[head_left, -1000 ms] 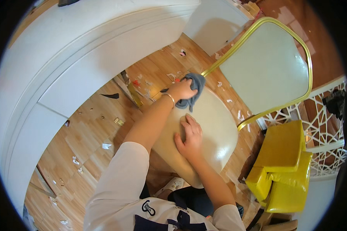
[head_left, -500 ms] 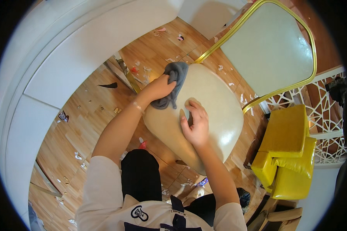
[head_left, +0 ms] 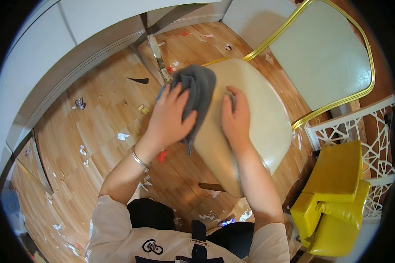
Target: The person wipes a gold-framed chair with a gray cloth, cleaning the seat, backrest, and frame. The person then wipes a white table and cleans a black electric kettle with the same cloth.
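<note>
A cream padded chair (head_left: 267, 125) with a gold-framed backrest stands turned in front of me. At the left side of its seat, my left hand (head_left: 169, 118) holds a grey cloth (head_left: 201, 85), with the fingers spread over it and a corner hanging down. A little blue shows beside those fingertips. My right hand (head_left: 238, 120) rests on the seat, thumb apart from the curved fingers and no object visible in it. The underside of that palm is hidden.
A white curved table edge (head_left: 35, 57) with metal legs (head_left: 156, 50) runs along the left. Paper scraps and wrappers (head_left: 123, 136) litter the wooden floor (head_left: 101, 109). Yellow padded seats (head_left: 338, 175) and a white lattice screen (head_left: 377, 149) stand on the right.
My left hand and the cloth have shifted to the outer left edge of the seat, and the fingers have spread. My right hand has moved slightly right and up. The whole view has shifted.
</note>
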Demonstrator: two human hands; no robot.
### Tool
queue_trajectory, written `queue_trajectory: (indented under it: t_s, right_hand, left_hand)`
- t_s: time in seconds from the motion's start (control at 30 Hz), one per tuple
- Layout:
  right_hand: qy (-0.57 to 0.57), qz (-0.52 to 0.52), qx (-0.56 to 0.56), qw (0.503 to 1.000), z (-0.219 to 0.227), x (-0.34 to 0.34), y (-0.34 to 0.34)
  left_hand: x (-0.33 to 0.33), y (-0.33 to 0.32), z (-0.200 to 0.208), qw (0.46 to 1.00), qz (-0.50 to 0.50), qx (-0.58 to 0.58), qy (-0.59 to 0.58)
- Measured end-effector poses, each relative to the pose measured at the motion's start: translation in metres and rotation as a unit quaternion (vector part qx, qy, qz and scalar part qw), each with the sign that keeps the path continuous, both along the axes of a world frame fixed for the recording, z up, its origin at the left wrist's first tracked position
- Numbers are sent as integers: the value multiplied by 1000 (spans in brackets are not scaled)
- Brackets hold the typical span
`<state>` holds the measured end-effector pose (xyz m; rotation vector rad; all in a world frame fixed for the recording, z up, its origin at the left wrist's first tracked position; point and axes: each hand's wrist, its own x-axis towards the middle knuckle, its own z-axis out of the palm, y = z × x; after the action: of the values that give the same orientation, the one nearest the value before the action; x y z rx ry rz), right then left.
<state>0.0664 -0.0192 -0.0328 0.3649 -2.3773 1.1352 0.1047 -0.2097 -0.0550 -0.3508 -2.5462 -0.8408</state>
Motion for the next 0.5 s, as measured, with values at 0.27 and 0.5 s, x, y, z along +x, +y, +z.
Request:
queue_trajectory:
  t_s: [0.27, 0.5]
  right_hand:
    - [-135, 25, -215, 967, 11, 58, 67]
    - [11, -67, -108, 992, 13, 130, 139]
  left_hand:
    - [113, 109, 13, 966, -244, -83, 7]
    - [42, 107, 44, 970, -165, -167, -64]
